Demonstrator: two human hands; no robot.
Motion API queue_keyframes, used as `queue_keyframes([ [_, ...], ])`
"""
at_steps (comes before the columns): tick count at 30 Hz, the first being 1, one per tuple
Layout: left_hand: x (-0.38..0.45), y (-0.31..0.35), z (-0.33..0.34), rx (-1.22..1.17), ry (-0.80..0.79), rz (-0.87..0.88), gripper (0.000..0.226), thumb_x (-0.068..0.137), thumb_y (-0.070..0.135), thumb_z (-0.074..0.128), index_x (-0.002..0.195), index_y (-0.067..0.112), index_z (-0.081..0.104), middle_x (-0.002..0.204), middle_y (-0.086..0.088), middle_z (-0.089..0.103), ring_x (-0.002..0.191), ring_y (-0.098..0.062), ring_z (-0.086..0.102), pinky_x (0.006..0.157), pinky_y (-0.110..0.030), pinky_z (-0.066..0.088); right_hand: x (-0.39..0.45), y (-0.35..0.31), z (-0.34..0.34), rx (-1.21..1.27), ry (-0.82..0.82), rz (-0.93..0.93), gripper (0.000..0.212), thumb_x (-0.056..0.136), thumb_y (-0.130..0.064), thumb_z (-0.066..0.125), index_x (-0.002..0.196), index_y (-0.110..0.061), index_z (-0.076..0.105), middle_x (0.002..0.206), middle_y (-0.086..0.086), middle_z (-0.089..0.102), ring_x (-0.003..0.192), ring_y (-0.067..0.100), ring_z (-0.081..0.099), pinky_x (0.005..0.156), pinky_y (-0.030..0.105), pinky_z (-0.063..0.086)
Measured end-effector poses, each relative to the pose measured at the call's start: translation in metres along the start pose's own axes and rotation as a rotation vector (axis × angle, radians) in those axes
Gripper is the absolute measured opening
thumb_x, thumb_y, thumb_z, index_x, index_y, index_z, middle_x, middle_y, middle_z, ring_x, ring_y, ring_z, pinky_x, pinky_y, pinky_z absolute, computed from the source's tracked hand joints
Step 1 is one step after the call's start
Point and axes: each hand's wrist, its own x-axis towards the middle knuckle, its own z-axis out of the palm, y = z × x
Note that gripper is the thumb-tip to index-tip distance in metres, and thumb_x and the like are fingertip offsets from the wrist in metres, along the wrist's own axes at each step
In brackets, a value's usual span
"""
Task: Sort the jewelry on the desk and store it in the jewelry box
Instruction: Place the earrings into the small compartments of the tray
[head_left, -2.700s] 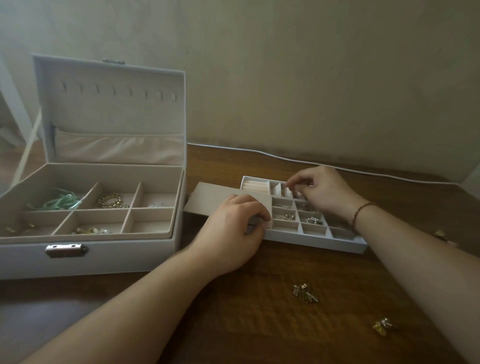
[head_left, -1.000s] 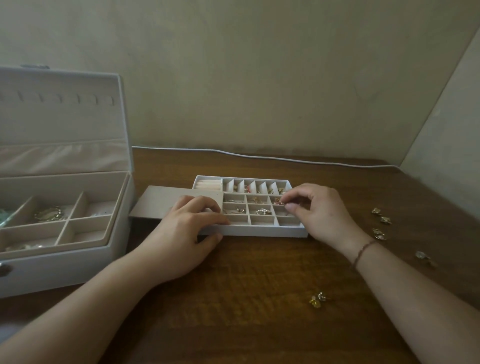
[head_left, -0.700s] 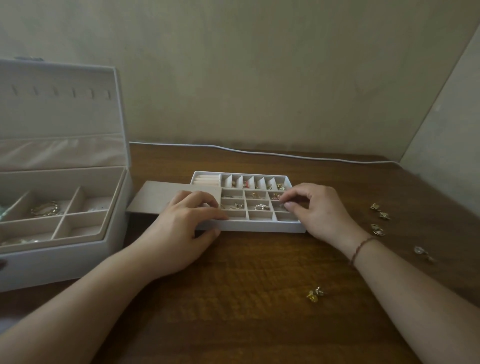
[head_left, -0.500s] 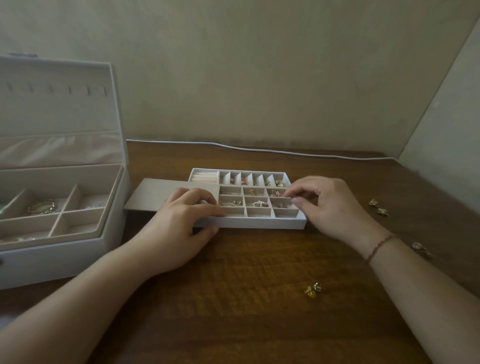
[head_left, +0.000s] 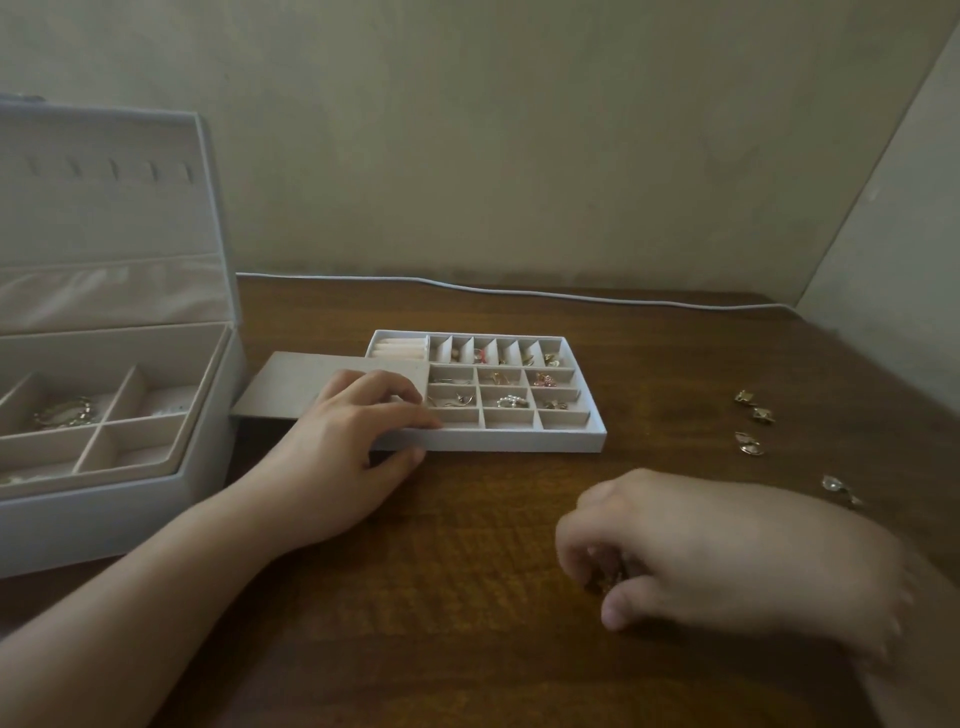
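Head view: I see the left hand (head_left: 347, 447) flat on the near-left edge of the compartment tray (head_left: 519, 441), fingers spread across its partly slid lid (head_left: 311, 387). Right hand (head_left: 691, 551) blurred, fingers curled on something small on the desk (head_left: 467, 597); I cannot tell if gripped. Jewelry box (head_left: 104, 499) open at left. Loose earrings (head_left: 753, 426) at right.

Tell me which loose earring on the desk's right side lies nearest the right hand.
The silvery earring, lowest of the loose pieces, just beyond the right hand. The three gold ones sit farther back.
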Motion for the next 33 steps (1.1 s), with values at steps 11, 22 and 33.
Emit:
queue_keyframes([
  [11,-0.001,0.003,0.000,0.013,-0.001,0.001,0.031,0.091,0.035,0.062,0.120,0.046,0.061,0.122,0.029,0.040,0.124,0.001,0.030,0.106,-0.032,0.039,0.027,0.016,-0.020,0.279,0.421,-0.105,0.011,0.085,-0.022,0.072,0.091,-0.031,0.068,0.091,-0.016,0.064,0.088,-0.001,0.061,0.078,0.017,0.051],
  [22,-0.001,0.007,-0.004,0.014,-0.029,-0.007,0.030,0.094,0.038,0.058,0.123,0.046,0.058,0.126,0.028,0.038,0.128,-0.001,0.026,0.110,-0.035,0.037,0.174,0.027,-0.083,0.204,0.721,0.056,0.020,0.085,-0.007,0.064,0.102,-0.017,0.069,0.090,-0.005,0.065,0.082,0.011,0.061,0.072,0.020,0.048],
  [33,-0.001,0.005,-0.004,0.047,-0.042,-0.015,0.032,0.095,0.041,0.055,0.127,0.046,0.056,0.132,0.023,0.038,0.127,-0.003,0.023,0.111,-0.037,0.036,0.191,0.039,-0.085,0.376,0.685,0.073,0.027,0.087,-0.001,0.057,0.100,-0.022,0.068,0.096,-0.003,0.068,0.085,0.012,0.066,0.072,0.024,0.055],
])
